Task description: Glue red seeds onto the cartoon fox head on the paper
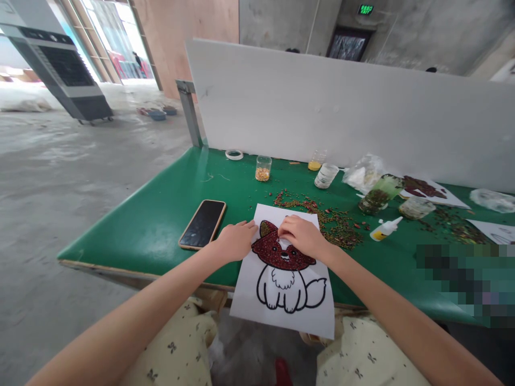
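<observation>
A white sheet of paper (246, 300) with a black outline drawing of a fox lies before me, its near end hanging past the table edge. Small dark red beans or seeds cover most of the fox's head (295, 262), and one ear is filled with greenish ones. My left hand (239, 240) rests flat at the sheet's left edge, fingers stretched out. Over the top of the head, my right hand (302, 235) has its fingertips pinched together; whatever they hold is hidden. The fox's body and tail are bare outline. Loose green and red seeds (341, 228) are scattered just beyond the sheet.
On the green table (148, 214) lies a phone (203, 224) to the left. Behind stand a cup of corn kernels (263, 172) and a clear cup (326, 176). A glue bottle (385, 229) and a tipped green jar (380, 194) are rightward. A white board (341, 107) walls the back.
</observation>
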### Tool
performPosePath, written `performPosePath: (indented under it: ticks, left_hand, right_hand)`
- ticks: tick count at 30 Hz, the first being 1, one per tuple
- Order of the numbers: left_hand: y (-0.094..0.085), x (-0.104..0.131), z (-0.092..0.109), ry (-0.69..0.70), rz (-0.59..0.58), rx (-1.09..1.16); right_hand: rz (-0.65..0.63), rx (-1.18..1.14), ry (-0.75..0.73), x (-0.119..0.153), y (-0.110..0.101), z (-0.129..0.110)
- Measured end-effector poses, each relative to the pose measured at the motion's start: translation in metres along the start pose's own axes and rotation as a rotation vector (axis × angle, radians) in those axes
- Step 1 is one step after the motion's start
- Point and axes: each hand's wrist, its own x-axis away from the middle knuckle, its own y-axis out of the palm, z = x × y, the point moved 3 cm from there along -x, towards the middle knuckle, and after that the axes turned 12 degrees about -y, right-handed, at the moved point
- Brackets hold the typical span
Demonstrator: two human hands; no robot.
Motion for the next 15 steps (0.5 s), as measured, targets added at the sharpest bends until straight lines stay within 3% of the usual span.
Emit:
performPosePath:
  ticks: [15]
  left_hand:
    - [0.0001, 0.0011, 0.0009, -0.018, -0.001, -0.009]
  right_hand:
    - [-0.110, 0.094, -0.039, -0.0021, 0.0070, -0.0078]
